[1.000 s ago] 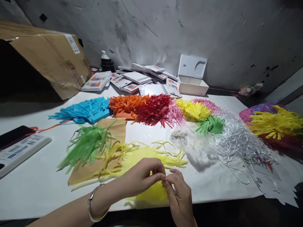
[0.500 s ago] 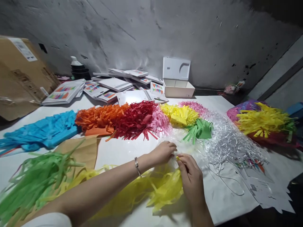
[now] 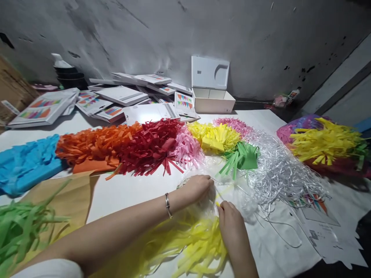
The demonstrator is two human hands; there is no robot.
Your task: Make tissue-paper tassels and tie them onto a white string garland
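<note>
My left hand, with a silver bracelet on the wrist, is closed at the clear plastic; what its fingers hold is hidden. Just to the right and nearer me, my right hand pinches the small twisted end of a yellow tissue-paper tassel. The tassel's yellow strips spread below both hands and under my left forearm. Beyond them lie a green tissue tassel, a yellow tassel pile and a pink pile. A heap of silvery strings is to the right.
Red, orange and blue tassel piles line the table. Green strips lie on brown paper at left. Flat printed boxes and an open white box stand behind. A tassel-topped bag is at right.
My right hand has moved slightly down, away from the left, still pinching the yellow end. The left hand stays about where it was. The view has shifted, so the tassel piles on the left appear further left.
</note>
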